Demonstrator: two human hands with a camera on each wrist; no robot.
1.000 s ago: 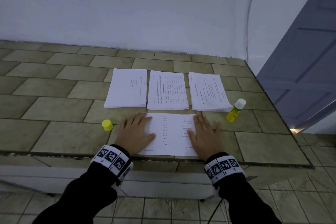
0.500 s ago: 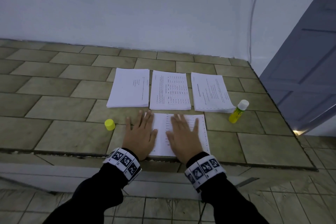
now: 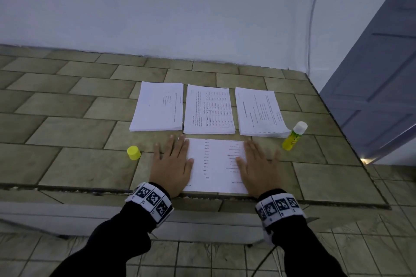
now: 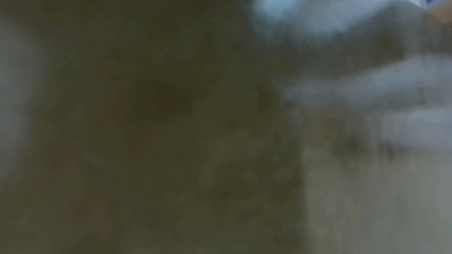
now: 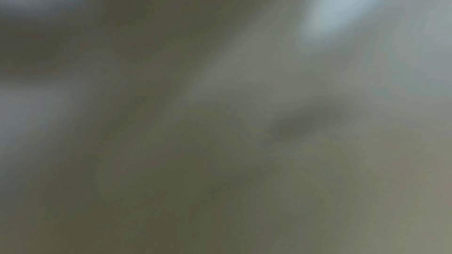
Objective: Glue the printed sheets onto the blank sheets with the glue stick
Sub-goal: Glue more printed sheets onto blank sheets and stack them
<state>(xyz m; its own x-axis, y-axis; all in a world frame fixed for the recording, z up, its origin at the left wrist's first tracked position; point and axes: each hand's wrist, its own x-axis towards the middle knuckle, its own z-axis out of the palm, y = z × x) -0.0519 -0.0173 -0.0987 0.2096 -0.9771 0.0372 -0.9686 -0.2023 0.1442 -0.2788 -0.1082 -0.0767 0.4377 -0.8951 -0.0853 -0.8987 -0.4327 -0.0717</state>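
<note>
Here the printed sheet (image 3: 215, 164) lies flat between both hands' fingers (image 3: 177, 145)

From my feed I can't read any text. The printed sheet (image 3: 216, 164) and the three paper stacks (image 3: 209, 110) carry lines and tables too small to make out; the glue stick (image 3: 292, 139) label is blurred; the wristbands (image 3: 150, 198) show only square coded markers.

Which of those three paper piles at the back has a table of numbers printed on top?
The middle pile: its top sheet shows a grid; the left pile and right pile show only text lines.
</note>
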